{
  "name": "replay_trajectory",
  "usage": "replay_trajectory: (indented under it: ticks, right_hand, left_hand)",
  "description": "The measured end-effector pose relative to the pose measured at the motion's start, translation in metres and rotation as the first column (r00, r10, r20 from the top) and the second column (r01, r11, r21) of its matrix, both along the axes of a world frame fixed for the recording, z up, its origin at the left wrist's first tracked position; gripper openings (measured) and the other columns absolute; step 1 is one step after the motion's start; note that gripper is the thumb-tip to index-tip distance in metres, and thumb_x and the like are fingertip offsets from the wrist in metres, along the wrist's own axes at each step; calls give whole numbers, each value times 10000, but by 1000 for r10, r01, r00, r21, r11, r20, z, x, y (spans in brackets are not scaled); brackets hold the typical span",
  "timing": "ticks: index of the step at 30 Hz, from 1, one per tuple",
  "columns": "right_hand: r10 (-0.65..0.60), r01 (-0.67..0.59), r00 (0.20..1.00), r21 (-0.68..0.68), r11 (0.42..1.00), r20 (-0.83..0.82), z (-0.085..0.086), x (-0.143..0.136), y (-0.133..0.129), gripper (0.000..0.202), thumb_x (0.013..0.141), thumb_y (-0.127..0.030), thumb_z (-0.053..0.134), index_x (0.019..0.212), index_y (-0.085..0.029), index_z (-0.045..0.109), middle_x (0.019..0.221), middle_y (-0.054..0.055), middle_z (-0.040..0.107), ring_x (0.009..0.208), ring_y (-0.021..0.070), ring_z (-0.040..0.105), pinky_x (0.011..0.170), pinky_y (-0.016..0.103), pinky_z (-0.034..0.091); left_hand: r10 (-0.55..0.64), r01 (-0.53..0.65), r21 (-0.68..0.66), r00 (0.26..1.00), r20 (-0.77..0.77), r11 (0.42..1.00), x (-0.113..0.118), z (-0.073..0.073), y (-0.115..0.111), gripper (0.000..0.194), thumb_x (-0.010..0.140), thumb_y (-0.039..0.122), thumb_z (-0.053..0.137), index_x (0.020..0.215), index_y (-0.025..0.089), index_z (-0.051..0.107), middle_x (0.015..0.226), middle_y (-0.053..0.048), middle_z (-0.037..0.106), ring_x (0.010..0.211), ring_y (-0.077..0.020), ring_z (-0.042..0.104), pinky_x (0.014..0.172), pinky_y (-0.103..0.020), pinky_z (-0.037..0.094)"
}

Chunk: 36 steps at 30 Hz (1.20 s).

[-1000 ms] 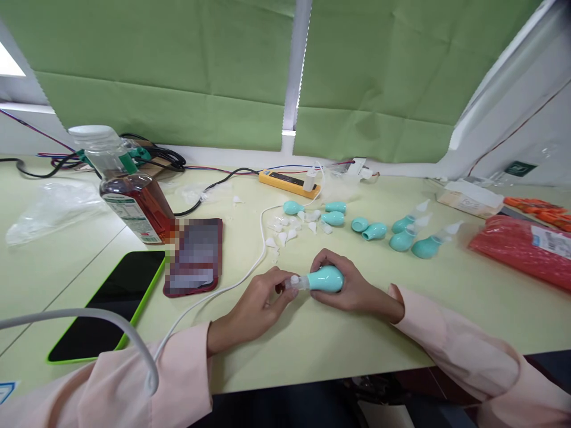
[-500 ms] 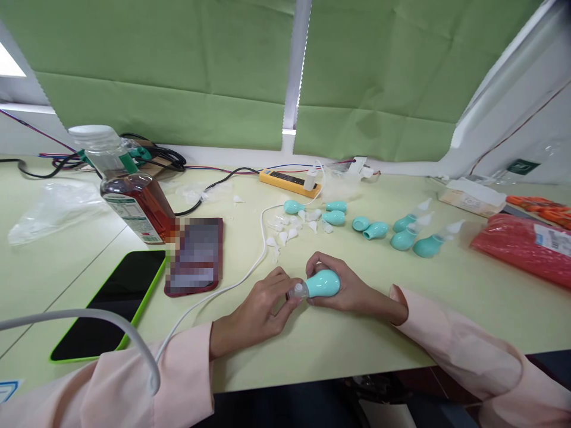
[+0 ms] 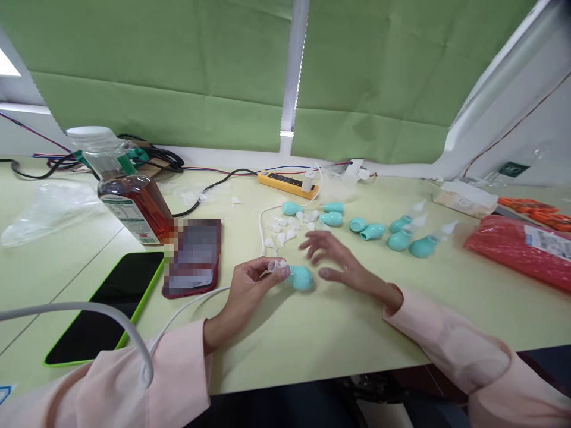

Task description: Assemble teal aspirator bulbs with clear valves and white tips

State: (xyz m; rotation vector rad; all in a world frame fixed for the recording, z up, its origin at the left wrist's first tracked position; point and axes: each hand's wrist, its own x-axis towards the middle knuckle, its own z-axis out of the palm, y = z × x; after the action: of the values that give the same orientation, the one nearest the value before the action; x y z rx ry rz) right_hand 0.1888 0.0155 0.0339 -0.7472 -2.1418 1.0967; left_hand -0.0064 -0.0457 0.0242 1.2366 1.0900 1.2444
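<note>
A teal bulb [image 3: 302, 278] with a clear collar at its left end is pinched at that end by my left hand [image 3: 250, 291]. Just right of the bulb, my right hand [image 3: 336, 264] is off it, fingers spread and holding nothing. Small white tips [image 3: 281, 239] and clear pieces lie scattered on the table beyond my hands. Behind them and to their right are several loose teal bulbs [image 3: 372, 231]. Farther right, three teal bulbs with clear pointed tips stand in a group [image 3: 423, 246].
At the left are a bottle of amber liquid [image 3: 138, 208], a red-cased phone [image 3: 194, 255] and a green-edged phone [image 3: 111, 303]. A white cable [image 3: 187, 304] passes behind my left hand. The yellow power strip [image 3: 285, 183] is at the back, a red package [image 3: 513, 246] at the right.
My right hand has let go of the teal bulb and opened, moving slightly up. My left hand has shifted left with the bulb, now lower at its round end.
</note>
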Motion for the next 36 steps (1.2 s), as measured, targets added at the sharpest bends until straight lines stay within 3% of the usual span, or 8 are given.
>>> replay_trajectory:
  ticks: [3,6,9,13,18,24,30,36]
  right_hand:
    - [-391,331,918,407,851,71,-8,14,33,381,716,-354,557,1054,-207,458,936,70,502,829,186,468,723,340,411]
    - [-486,315,857,571,758,172,-19,16,52,336,738,-345,527,1042,-206,498,899,72,497,864,211,461,762,371,399]
    - [-432,194,865,627,755,253,-24,3,54,361,766,-318,494,1109,-204,476,946,83,478,908,212,445,799,366,389]
    - [-343,53,887,672,739,308,-17,-23,45,311,816,-283,422,1112,-221,495,947,83,469,876,197,432,796,363,379]
    - [-216,-90,908,672,735,358,-18,-45,38,295,779,-362,480,1024,-225,570,896,75,476,823,189,417,749,355,382]
    - [-105,-125,941,620,775,321,-28,-56,39,203,780,-291,497,860,-161,630,757,62,535,758,166,454,671,300,405]
    - [-87,-97,954,570,816,287,-29,-50,32,189,775,-178,474,896,-167,619,769,53,546,713,141,494,628,266,417]
    - [-150,-23,950,540,841,274,-26,-56,31,281,789,-262,469,1050,-198,549,871,56,504,764,142,495,662,274,427]
  left_hand:
    - [7,-1,103,998,-56,995,0,0,-2,217,713,305,581,834,127,606,869,-54,546,815,-150,502,681,-232,398]
    - [0,36,223,987,-163,974,1,2,-10,240,801,316,452,953,157,549,960,-64,540,909,-164,478,749,-253,379]
    - [-38,145,294,940,-340,945,1,4,-19,255,850,331,324,989,176,471,895,-51,546,833,-154,481,726,-270,374]
    - [-144,319,210,799,-583,924,-1,7,-26,226,857,328,266,966,185,404,686,9,458,607,-124,419,594,-259,356]
    - [-103,325,223,744,-660,919,0,6,-27,217,767,328,432,890,183,328,683,15,448,568,-128,433,538,-250,357]
    - [-91,352,204,665,-741,913,0,3,-24,215,798,386,417,858,179,433,710,-7,551,649,-148,506,586,-251,391]
    - [-49,441,322,648,-760,838,-1,-2,-22,257,817,320,414,1021,182,485,932,-48,602,816,-156,545,712,-251,401]
    - [-14,302,272,692,-722,914,1,1,-25,251,785,268,415,1018,177,434,758,-14,584,609,-136,518,561,-241,395]
